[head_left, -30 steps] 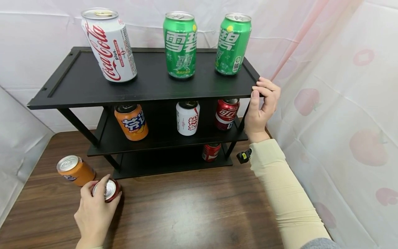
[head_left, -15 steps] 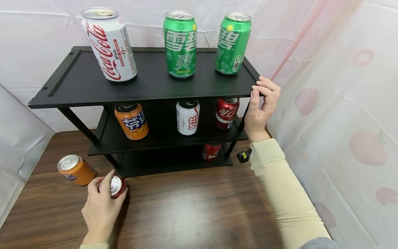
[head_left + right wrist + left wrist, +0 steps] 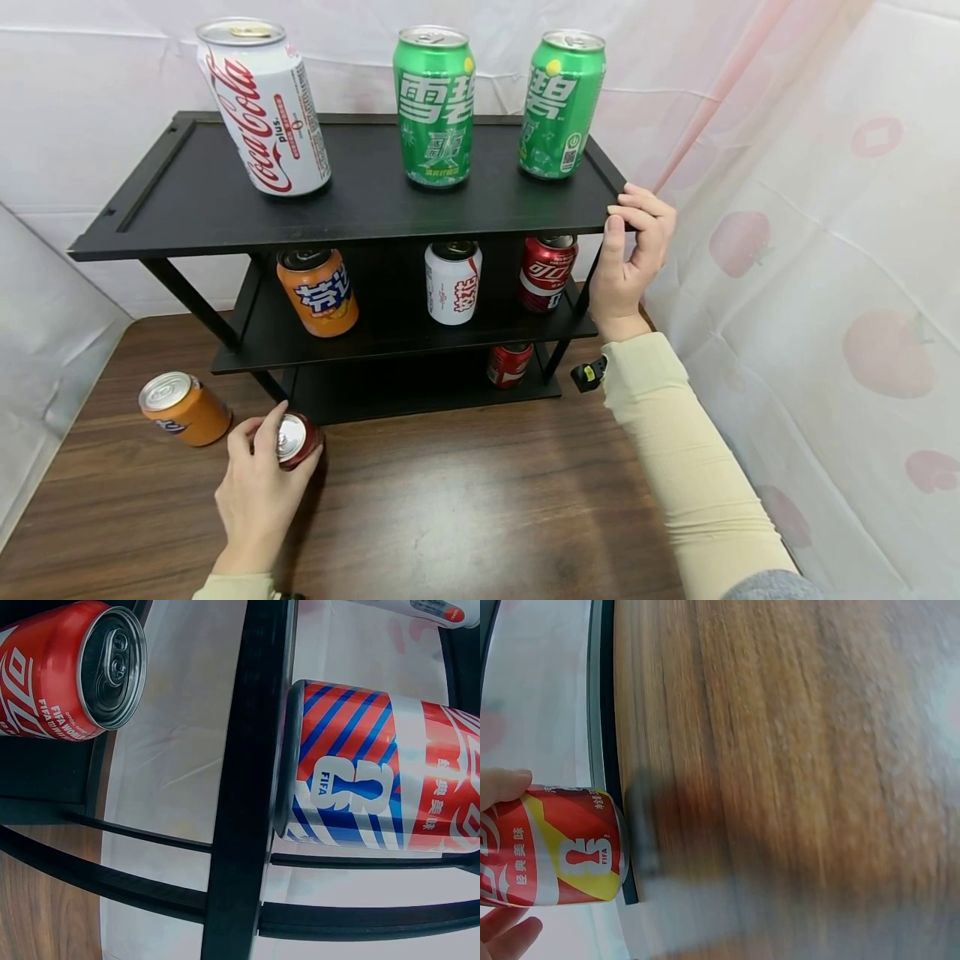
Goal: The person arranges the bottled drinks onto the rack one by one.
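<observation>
My left hand (image 3: 258,496) grips a red Coca-Cola can (image 3: 296,440) from above, fingers and thumb around its upper side. The can is upright, close to the front left foot of a black three-tier shelf (image 3: 352,204). In the left wrist view, its red and yellow side (image 3: 585,855) shows; whether its base touches the table is hard to tell. My right hand (image 3: 632,262) holds the front right corner of the top tier, fingers over the edge and thumb at the front. An orange soda can (image 3: 191,412) stands on the table left of my left hand.
A white Coca-Cola can (image 3: 270,125) and two green cans (image 3: 435,112) stand on top. Orange (image 3: 318,296), white (image 3: 452,287) and red (image 3: 548,279) cans occupy the middle tier. Another red can (image 3: 511,367) sits at the bottom tier's right end. White curtains (image 3: 810,275) enclose the wooden table (image 3: 465,500).
My left hand has moved right and slightly forward with the red can, away from the orange can on the table. My right hand keeps its hold on the shelf corner.
</observation>
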Action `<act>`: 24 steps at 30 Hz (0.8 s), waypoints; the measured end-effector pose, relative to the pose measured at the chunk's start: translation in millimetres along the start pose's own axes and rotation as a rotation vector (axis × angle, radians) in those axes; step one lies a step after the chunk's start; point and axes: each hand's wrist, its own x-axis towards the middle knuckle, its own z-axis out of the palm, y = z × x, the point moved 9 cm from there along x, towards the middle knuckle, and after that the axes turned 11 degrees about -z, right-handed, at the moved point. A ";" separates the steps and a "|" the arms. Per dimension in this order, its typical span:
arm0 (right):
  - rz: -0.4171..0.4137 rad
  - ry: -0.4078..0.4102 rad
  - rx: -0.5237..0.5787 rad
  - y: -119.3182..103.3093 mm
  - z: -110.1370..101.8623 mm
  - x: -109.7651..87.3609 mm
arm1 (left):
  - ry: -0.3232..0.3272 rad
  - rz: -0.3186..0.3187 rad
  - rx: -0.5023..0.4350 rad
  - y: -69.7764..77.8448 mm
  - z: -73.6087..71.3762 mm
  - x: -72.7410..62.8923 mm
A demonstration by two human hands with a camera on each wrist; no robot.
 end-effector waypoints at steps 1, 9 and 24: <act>0.000 0.000 0.000 0.1 0.1 -0.1 | -0.001 -0.001 -0.001 0.8 0.8 0.0; 0.002 -0.004 -0.007 2.0 -0.6 -1.3 | -0.010 0.014 -0.024 7.5 8.6 -0.2; 0.011 -0.013 0.004 3.4 -1.0 -2.0 | -0.065 0.031 -0.038 23.3 21.0 0.3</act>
